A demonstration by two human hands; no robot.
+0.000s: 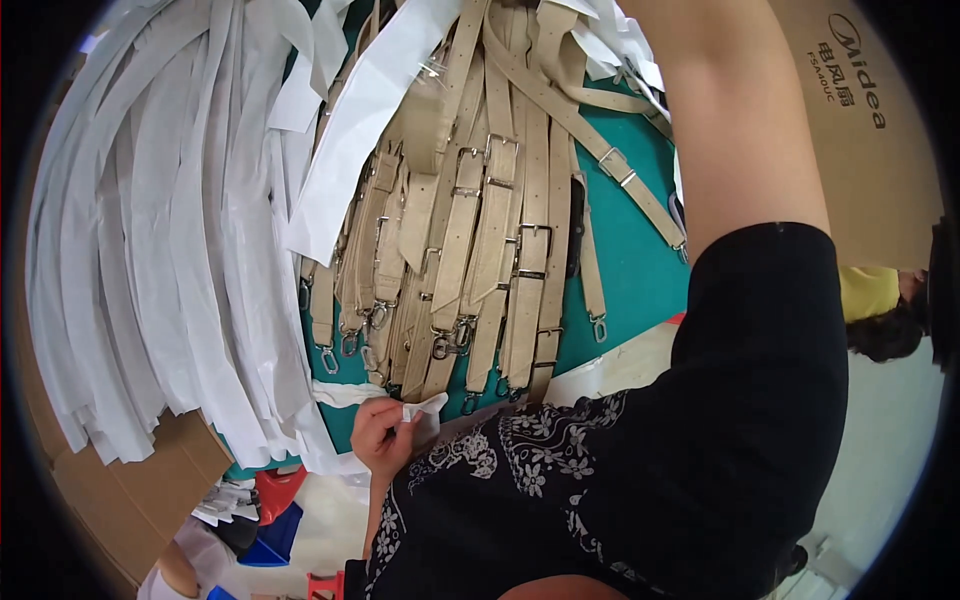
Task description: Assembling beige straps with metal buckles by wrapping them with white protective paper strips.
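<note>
My left hand (382, 434) is closed at the near edge of the table, with a crumpled piece of white wrapping (428, 415) pinched between thumb and fingers. Just beyond it lies a thick pile of beige straps (490, 230) with silver buckles and metal snap hooks, many hook ends pointing toward me. A long white wrapping strip (370, 120) lies slantwise over the pile's left part. My right arm (740, 110) reaches up past the top edge, so its hand is out of sight.
Many long white wrapped strips (190, 220) hang over the left side of the green table (640, 290). A cardboard box (150, 480) stands below them; another large carton (850, 180) is at right. Red and blue bins (275, 530) and people are nearby.
</note>
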